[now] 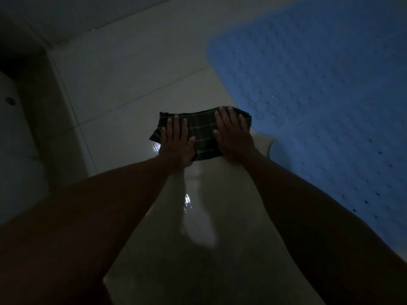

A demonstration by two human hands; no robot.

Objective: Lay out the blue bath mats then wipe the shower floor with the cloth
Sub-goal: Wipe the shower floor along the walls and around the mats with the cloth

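Blue bath mat cut off by top and right edges, texture blurred in the dim light. Cloth partly hidden under both hands; white fixture at left cropped, too dark to identify.

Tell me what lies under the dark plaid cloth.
The dark plaid cloth lies on glossy pale floor tile, pressed flat by the left hand and right hand. The tile directly beneath is covered, so its condition cannot be seen.
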